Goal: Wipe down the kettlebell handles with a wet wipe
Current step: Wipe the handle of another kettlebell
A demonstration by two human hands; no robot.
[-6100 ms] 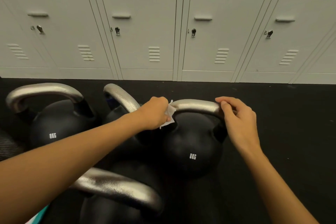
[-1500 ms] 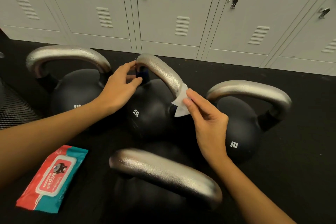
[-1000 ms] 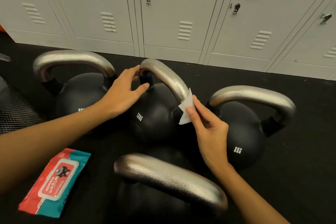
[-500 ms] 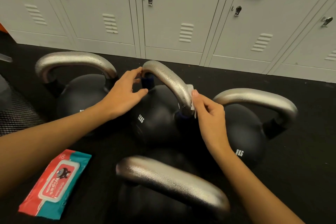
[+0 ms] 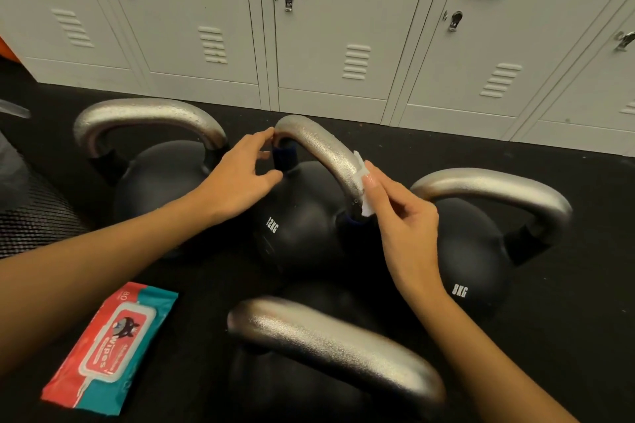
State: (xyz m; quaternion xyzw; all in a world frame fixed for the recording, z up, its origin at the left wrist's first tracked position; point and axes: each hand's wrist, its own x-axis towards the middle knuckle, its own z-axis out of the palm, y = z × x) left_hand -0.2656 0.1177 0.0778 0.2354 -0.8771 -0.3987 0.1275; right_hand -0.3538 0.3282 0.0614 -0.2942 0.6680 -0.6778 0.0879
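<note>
The left hand (image 5: 237, 182) rests relaxed fingers (image 5: 261, 139) on the far end of the 12KG kettlebell's handle (image 5: 319, 151). Just right, the right hand (image 5: 402, 216) pinches a wet wipe (image 5: 363, 197) against the handle's near end.

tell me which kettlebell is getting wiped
The middle one marked 12KG: the right hand presses the wipe on its handle.
</note>
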